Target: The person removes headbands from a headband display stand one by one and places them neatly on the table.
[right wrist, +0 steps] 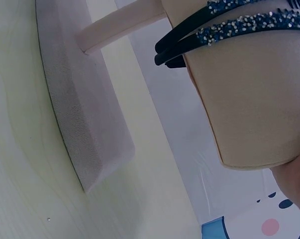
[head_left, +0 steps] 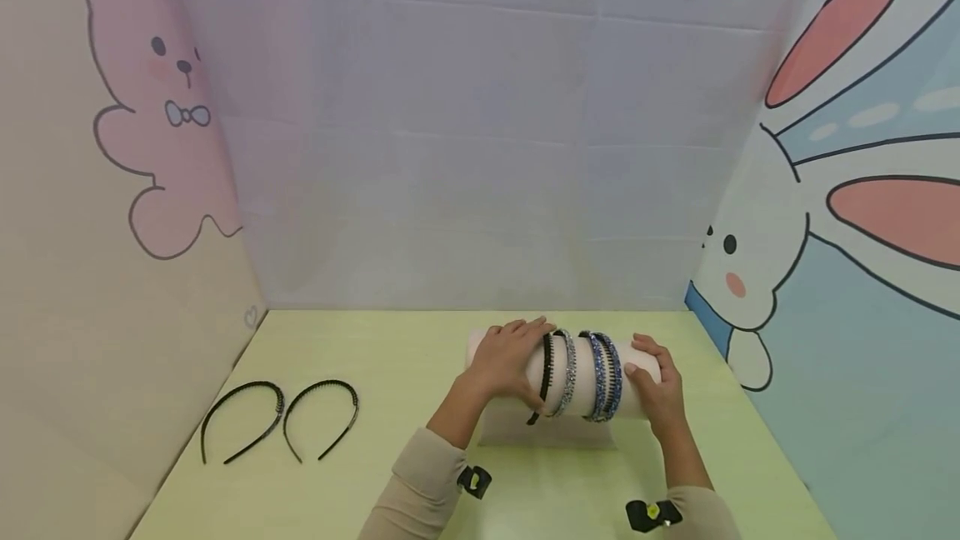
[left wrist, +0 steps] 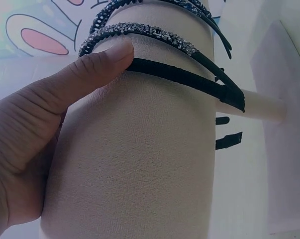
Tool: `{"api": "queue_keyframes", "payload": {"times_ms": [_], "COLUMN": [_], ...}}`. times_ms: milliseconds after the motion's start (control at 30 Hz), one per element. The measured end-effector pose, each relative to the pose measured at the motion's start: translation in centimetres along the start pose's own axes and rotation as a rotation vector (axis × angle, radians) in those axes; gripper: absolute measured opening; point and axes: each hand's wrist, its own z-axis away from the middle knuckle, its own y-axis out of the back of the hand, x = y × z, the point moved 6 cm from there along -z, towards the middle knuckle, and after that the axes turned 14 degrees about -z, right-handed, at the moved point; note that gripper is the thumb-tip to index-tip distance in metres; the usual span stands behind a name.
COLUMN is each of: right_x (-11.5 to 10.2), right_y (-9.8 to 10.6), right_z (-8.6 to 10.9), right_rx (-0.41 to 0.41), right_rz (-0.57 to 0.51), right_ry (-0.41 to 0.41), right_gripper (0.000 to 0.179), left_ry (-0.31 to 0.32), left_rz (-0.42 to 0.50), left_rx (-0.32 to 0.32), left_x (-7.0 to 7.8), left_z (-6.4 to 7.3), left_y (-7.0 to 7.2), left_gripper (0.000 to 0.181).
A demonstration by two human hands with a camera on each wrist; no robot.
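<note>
A pale padded cylinder (head_left: 583, 377) on a display stand carries several headbands. My left hand (head_left: 504, 361) spans the cylinder toward its left end and holds the plain black toothed headband (head_left: 547, 373) there. In the left wrist view the thumb (left wrist: 117, 54) lies at that band's edge, beside a silver glittery headband (left wrist: 150, 33); the other fingers are hidden behind the cylinder. Around the cylinder's right end, my right hand (head_left: 660, 390) grips with thumb and fingers. Two blue glittery headbands (head_left: 616, 377) sit near it, their black ends showing in the right wrist view.
Two black headbands, one (head_left: 204, 432) farther left and one (head_left: 287, 423) beside it, lie on the light green table (head_left: 360, 498). Beneath the cylinder is the stand's pale base (right wrist: 85, 134), joined by a post (right wrist: 122, 26). Cartoon-printed walls enclose the sides.
</note>
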Motion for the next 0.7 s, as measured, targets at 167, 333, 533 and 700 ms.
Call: {"api": "queue_keyframes", "payload": {"times_ms": [167, 333, 533, 700], "right_x": [-0.17, -0.45, -0.49, -0.27], "right_y": [-0.20, -0.37, -0.25, -0.20], "right_z": [0.09, 0.21, 0.17, 0.16], "right_rx": [-0.006, -0.014, -0.005, -0.013], "right_rz": [-0.011, -0.002, -0.012, -0.018], "right_ry": [0.001, -0.003, 0.003, 0.002], "right_gripper": [0.030, 0.031, 0.031, 0.030], "left_ry": [0.022, 0.054, 0.061, 0.080], "left_rz": [0.032, 0.036, 0.035, 0.042], "left_rx": [-0.005, -0.001, 0.010, 0.010], "left_x": [-0.21, -0.33, -0.25, -0.45], "left_z": [-0.04, 0.09, 0.31, 0.76], "left_y": [0.05, 0.11, 0.38, 0.47], "left_gripper": [0.116, 0.117, 0.109, 0.108]}}
